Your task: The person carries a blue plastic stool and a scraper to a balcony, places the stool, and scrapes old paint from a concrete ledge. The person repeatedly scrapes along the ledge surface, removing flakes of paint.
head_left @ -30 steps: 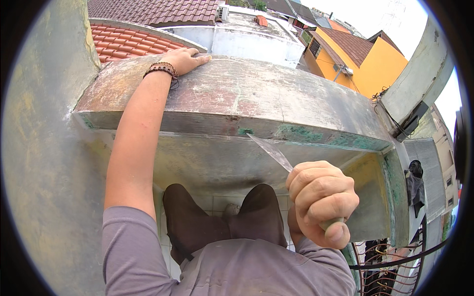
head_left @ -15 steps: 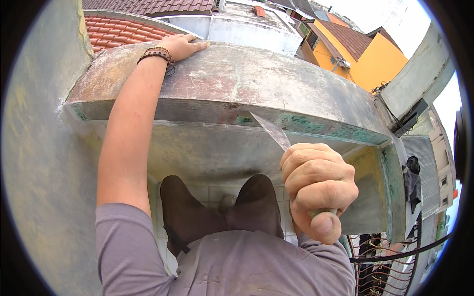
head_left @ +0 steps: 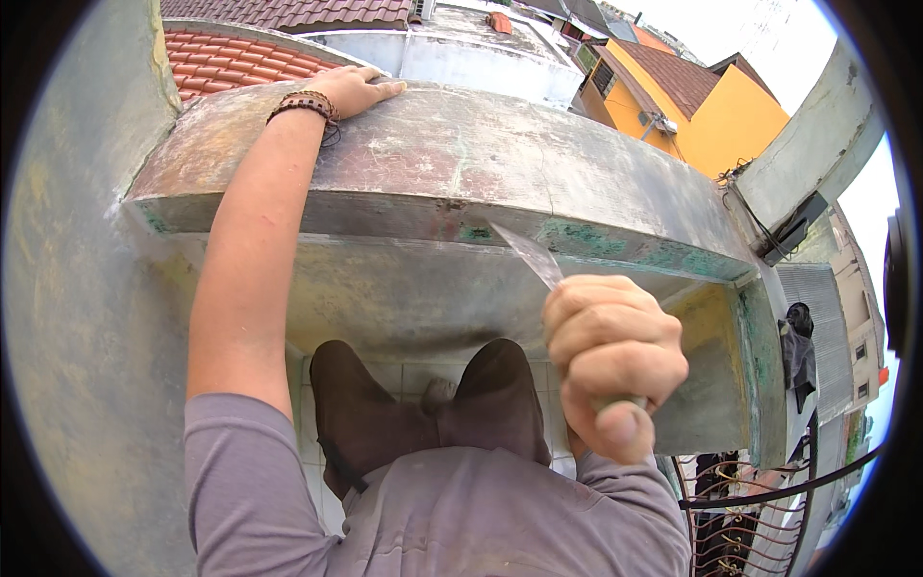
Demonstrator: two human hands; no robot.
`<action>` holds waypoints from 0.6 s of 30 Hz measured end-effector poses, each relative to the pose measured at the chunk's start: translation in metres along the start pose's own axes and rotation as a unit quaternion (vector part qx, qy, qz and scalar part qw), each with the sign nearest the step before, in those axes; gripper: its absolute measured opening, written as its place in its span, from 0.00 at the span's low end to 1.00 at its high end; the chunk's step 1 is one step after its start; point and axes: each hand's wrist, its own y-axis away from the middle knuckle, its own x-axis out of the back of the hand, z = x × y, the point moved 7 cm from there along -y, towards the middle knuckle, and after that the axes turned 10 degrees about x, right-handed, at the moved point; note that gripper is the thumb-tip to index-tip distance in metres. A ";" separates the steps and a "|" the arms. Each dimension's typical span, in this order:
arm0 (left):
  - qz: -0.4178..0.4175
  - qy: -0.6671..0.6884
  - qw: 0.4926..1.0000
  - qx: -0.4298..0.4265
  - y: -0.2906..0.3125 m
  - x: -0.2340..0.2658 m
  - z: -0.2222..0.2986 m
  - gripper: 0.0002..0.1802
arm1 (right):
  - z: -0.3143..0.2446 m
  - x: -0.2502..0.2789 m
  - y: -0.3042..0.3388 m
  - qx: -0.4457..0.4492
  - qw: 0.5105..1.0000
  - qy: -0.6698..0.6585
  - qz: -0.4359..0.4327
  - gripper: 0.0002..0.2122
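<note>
My left hand [head_left: 358, 90] lies palm down on top of the weathered concrete parapet [head_left: 481, 135], fingers stretched toward its far edge, a braided bracelet at the wrist. In a closed fist, my right hand [head_left: 615, 356] grips a scraper with a thin metal blade [head_left: 532, 256]. The end of its handle peeks out by the thumb. The blade points up and left, its tip at the parapet's near face beside green paint patches [head_left: 586, 237]; whether it touches cannot be made out. Bare grey and reddish areas show on the concrete.
A grey-yellow wall [head_left: 87, 288] rises at my left. On the right stand a slanting concrete post [head_left: 812, 154] with black cables, a dark cloth [head_left: 798, 356] and a curled metal railing [head_left: 740, 519]. Tiled roofs and an orange house [head_left: 726, 111] lie beyond the parapet. My knees are below.
My right hand has shifted slightly left and up with the scraper, its blade tip staying close to the same spot. The left hand stays in place.
</note>
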 end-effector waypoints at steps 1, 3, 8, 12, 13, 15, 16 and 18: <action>-0.008 0.006 1.000 -0.001 0.002 0.001 0.000 0.44 | 0.018 -0.003 0.005 -0.038 0.999 0.008 -0.005 0.16; -0.019 0.006 1.000 -0.005 0.003 0.001 -0.001 0.44 | 0.005 -0.005 0.003 -0.016 1.000 -0.001 -0.001 0.15; -0.002 0.007 1.000 -0.005 -0.004 -0.001 -0.002 0.44 | -0.023 0.001 -0.010 0.025 0.999 -0.022 -0.002 0.15; -0.014 -0.001 1.000 -0.006 0.001 0.001 0.003 0.44 | 0.008 0.002 -0.001 -0.043 0.999 0.005 0.016 0.15; -0.022 -0.004 1.000 -0.003 -0.001 -0.001 0.002 0.44 | 0.005 0.002 0.002 -0.041 0.999 0.002 0.022 0.15; -0.030 0.010 0.999 -0.009 -0.005 -0.005 0.002 0.44 | -0.026 -0.001 -0.009 0.041 0.999 -0.030 0.009 0.16; -0.028 0.018 0.999 -0.013 -0.009 -0.006 0.000 0.44 | -0.025 -0.005 -0.011 0.050 0.998 -0.027 -0.003 0.16; -0.017 0.025 1.000 -0.011 -0.008 -0.004 -0.005 0.44 | -0.013 -0.010 -0.013 0.041 0.999 -0.014 -0.014 0.17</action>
